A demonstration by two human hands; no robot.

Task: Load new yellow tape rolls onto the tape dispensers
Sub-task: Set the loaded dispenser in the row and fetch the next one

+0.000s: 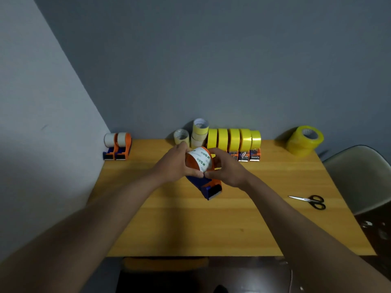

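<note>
Head view, frame centre: the left hand (176, 163) and right hand (227, 169) each hold a closed grip on the white core (201, 159) seated in the dispenser (208, 185), which is raised above the surface (190, 225). Steady the dispenser body and draw the core straight off its hub. Yellow rolls (304, 140) wait at upper right.
</note>
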